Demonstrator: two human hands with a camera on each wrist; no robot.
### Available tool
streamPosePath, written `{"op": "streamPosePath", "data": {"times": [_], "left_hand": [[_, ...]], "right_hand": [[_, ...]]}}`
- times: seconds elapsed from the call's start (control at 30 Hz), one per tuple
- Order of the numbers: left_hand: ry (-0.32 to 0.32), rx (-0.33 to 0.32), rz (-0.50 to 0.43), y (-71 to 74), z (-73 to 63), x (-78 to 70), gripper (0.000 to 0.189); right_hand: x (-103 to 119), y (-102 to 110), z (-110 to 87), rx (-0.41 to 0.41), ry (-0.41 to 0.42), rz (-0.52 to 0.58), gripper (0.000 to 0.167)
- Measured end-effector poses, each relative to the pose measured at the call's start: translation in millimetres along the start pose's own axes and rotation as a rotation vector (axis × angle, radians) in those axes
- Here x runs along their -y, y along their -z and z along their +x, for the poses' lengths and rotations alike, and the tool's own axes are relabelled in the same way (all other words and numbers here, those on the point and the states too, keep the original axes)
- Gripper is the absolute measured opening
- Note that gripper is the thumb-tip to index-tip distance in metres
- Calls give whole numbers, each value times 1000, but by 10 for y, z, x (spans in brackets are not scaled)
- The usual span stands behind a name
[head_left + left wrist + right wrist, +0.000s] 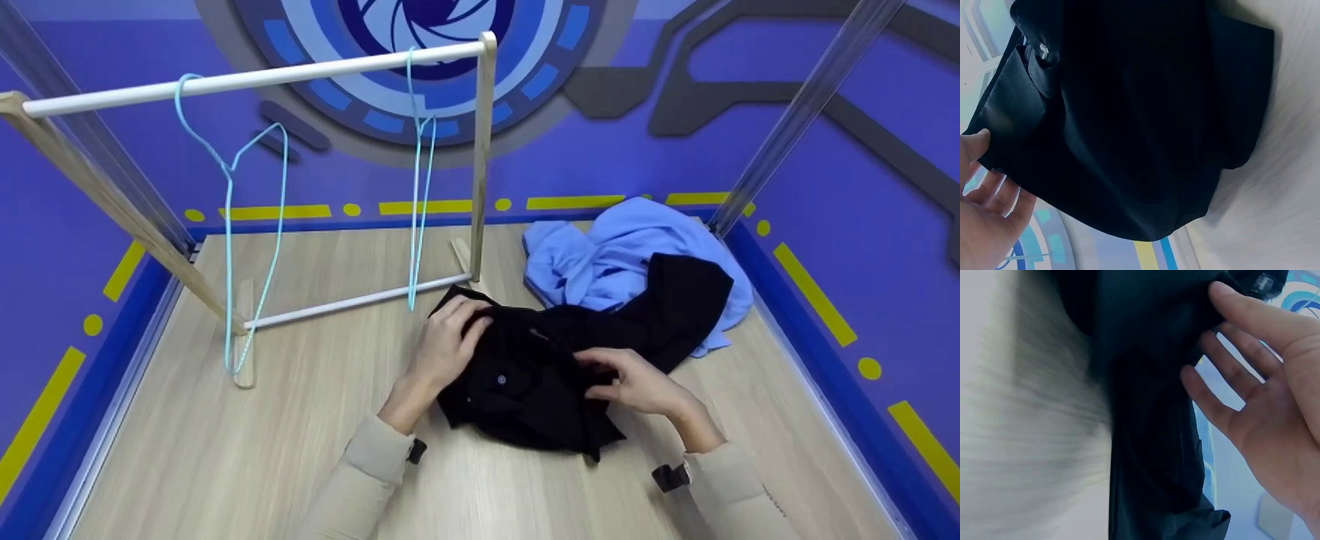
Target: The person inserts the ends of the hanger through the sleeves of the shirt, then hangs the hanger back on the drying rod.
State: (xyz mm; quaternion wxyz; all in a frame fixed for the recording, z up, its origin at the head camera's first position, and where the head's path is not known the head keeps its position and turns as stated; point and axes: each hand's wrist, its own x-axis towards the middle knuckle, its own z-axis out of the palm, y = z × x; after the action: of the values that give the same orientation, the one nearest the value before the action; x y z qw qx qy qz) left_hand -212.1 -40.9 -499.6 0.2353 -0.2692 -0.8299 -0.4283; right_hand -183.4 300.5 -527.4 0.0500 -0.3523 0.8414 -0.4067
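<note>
Between the hands, head view: a black garment (540, 412) is seen crumpled on the wooden table (225, 450), matte and heavily folded, with a pale round button (502, 379) showing near its middle.
Left hand (446, 345): the garment's near edge is pinched between thumb and fingers.
Right hand (637, 381): the cloth is touched with thumb and fingers parted.
Beyond the right hand: a long black stretch of the garment is laid across a heaped blue cloth (652, 225).
Beyond the left hand, leftward: two pale-blue hangers (228, 262) are hung on a white rail (255, 79).
Left wrist view: a corner is held by the left hand, thumb over the cloth; soft folds are draped away from it, and a small whitish spot is seen above the hand.
Right wrist view: the cloth is met by the right hand's thumb tip, fingers spread; dark folds are shown beside the fingers, partly blurred.
</note>
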Motion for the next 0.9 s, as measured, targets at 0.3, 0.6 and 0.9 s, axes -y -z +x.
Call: {"op": "streamPosePath", "data": {"times": [0.3,0.6,0.9], "left_hand": [[7,0,-49,15,-8,27,16],[1,-12,-70,8,-28,62,19],[20,4,-53,38,-52,68,24]], "right_hand": [[192,30,71,-193,-84,18,35],[502,149,145,-421,-102,72,30],[549,196,180,-480,-51,100,27]]}}
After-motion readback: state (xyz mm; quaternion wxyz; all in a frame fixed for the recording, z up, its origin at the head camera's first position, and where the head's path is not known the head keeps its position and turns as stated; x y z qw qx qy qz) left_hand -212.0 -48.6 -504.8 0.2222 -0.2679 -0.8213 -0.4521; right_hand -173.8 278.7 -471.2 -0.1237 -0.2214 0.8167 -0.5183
